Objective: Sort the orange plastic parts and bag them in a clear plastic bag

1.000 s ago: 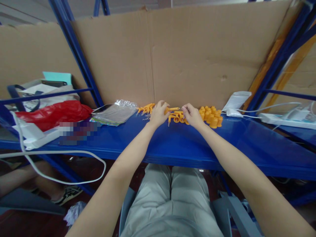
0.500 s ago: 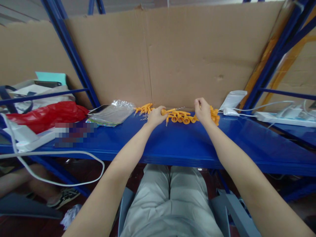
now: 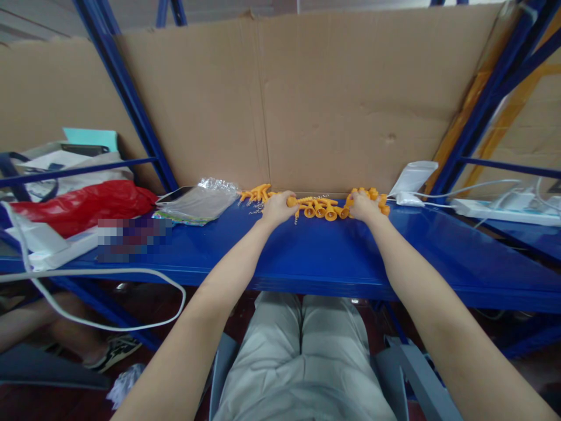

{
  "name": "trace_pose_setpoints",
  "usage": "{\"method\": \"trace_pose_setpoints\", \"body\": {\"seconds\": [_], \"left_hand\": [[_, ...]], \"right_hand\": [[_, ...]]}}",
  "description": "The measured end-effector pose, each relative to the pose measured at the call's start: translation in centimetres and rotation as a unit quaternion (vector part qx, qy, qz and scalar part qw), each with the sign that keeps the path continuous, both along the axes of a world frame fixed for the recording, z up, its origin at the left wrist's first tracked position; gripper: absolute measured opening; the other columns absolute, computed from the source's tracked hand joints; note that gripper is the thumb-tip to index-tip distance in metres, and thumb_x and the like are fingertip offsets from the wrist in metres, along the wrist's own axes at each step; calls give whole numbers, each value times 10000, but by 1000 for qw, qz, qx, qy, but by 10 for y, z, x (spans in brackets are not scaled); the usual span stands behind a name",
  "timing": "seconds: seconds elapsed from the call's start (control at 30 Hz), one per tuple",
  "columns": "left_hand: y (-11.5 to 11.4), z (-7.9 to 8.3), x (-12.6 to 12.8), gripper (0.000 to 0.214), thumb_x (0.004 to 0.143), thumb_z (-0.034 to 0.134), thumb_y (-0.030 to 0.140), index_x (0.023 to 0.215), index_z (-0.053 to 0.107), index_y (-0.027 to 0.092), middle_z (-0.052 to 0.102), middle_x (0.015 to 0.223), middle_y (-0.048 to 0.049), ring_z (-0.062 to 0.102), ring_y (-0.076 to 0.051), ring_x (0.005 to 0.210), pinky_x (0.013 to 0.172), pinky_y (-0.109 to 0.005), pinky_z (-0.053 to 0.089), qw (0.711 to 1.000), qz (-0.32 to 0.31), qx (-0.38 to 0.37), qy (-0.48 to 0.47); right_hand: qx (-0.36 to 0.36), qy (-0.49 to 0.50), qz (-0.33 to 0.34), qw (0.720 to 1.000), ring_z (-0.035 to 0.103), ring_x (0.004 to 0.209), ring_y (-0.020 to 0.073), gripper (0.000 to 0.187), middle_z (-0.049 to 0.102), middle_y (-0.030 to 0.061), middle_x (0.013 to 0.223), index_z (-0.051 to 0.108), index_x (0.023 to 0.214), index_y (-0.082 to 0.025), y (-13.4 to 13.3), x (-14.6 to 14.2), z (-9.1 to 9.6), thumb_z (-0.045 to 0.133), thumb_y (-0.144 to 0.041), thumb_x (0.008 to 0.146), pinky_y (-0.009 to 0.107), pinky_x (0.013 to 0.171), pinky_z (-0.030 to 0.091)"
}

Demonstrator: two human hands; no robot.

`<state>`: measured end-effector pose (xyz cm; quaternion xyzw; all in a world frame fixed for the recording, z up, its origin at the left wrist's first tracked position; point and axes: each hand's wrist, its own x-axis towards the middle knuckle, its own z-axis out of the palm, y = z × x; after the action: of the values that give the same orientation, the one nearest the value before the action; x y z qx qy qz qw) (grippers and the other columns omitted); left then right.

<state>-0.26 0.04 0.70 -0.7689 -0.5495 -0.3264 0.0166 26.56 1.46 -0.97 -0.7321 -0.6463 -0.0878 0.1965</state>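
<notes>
My left hand (image 3: 278, 209) is closed around an orange plastic corkscrew, whose round end (image 3: 291, 202) shows beside the thumb. My right hand (image 3: 366, 207) is down at the right-hand group of orange plastic pieces (image 3: 383, 204), its fingers curled over one of them; the fingertips are partly hidden. Between my hands lies a row of orange corkscrew parts with open, cone-shaped ends (image 3: 331, 214), and metal spirals stick out near them. To the left of my left hand is another heap of orange pieces with metal spirals (image 3: 256, 193).
The blue shelf (image 3: 315, 251) bears everything, with a cardboard sheet (image 3: 328, 105) upright behind. Clear plastic bags (image 3: 205, 202) lie left, near a red bag (image 3: 96, 204) and a white power strip (image 3: 65, 251). A white adapter (image 3: 409, 199) and cables are right. Another person's leg (image 3: 70, 321) shows lower left.
My right hand has come down from above the row onto the right-hand orange pieces, and its fingers have moved from a raised pinch. My left hand stays in nearly the same place.
</notes>
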Motion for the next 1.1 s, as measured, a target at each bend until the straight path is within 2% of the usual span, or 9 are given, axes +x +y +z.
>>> {"method": "trace_pose_setpoints", "body": {"seconds": [0.13, 0.27, 0.33, 0.53, 0.6, 0.73, 0.83, 0.93, 1.1], "left_hand": [[1, -1, 0, 374, 833, 643, 318, 1183, 700, 200, 754, 1009, -67, 685, -236, 951, 873, -339, 524, 1000, -1, 4, 7], [3, -3, -1, 380, 820, 659, 314, 1184, 704, 213, 760, 1007, -60, 693, -235, 943, 859, -326, 527, 1000, -3, 14, 15], [4, -3, -1, 389, 819, 660, 313, 1192, 703, 213, 764, 1001, -62, 697, -235, 944, 854, -317, 527, 1000, -6, 15, 22], [4, -4, -1, 363, 811, 654, 272, 1161, 724, 201, 767, 1044, -76, 699, -242, 985, 876, -318, 526, 999, -26, 12, 35], [3, -4, 0, 347, 812, 648, 260, 1143, 732, 197, 770, 1027, -77, 698, -245, 995, 881, -321, 527, 999, -33, 11, 37], [3, -5, 0, 339, 804, 651, 249, 1126, 743, 193, 775, 998, -75, 702, -241, 984, 880, -314, 532, 998, -42, 8, 39], [3, -5, 0, 364, 788, 667, 241, 1141, 741, 194, 773, 1029, -78, 700, -242, 993, 889, -314, 533, 998, -43, 6, 41], [3, -5, 0, 375, 785, 665, 236, 1151, 738, 198, 772, 1048, -80, 704, -241, 976, 888, -321, 535, 998, -41, 6, 38], [3, -5, -1, 351, 797, 642, 223, 1132, 743, 205, 774, 1049, -73, 703, -244, 1003, 900, -319, 528, 999, -42, 11, 34]], "right_hand": [[-36, -9, -1, 999, 514, 1257, 375, 394, 613, 172, 1252, 636, 1197, -184, 9, 7, -4, 579, -252, 813, 697, 1064, 274], [-36, -42, 64, 996, 563, 1190, 420, 289, 683, 167, 1071, 689, 1019, -196, 16, 13, -8, 670, -291, 747, 752, 1020, 278], [-28, -35, 71, 996, 592, 1142, 413, 262, 690, 155, 1019, 682, 962, -196, 14, 12, -5, 701, -257, 708, 751, 1010, 290], [77, -8, 96, 992, 659, 1000, 345, 277, 718, 86, 903, 606, 995, -212, -7, -7, 13, 659, -213, 723, 706, 1032, 277], [85, 9, 118, 989, 670, 975, 331, 310, 729, 84, 919, 591, 1035, -226, -13, -15, 17, 662, -217, 733, 662, 1024, 317], [45, 24, 180, 982, 672, 1004, 291, 419, 730, 97, 1086, 584, 1131, -228, -19, -27, 19, 677, -172, 726, 497, 952, 433], [39, 4, 203, 978, 660, 1026, 271, 433, 724, 81, 1129, 600, 1138, -238, -21, -32, 19, 663, -122, 725, 461, 941, 441], [54, -25, 194, 979, 635, 1047, 287, 379, 727, 69, 1058, 632, 1078, -254, -22, -33, 18, 638, -92, 735, 531, 994, 403], [58, -70, 179, 980, 577, 1129, 329, 348, 706, 89, 1032, 695, 973, -245, -27, -33, 20, 579, -19, 735, 718, 1077, 252]]}}
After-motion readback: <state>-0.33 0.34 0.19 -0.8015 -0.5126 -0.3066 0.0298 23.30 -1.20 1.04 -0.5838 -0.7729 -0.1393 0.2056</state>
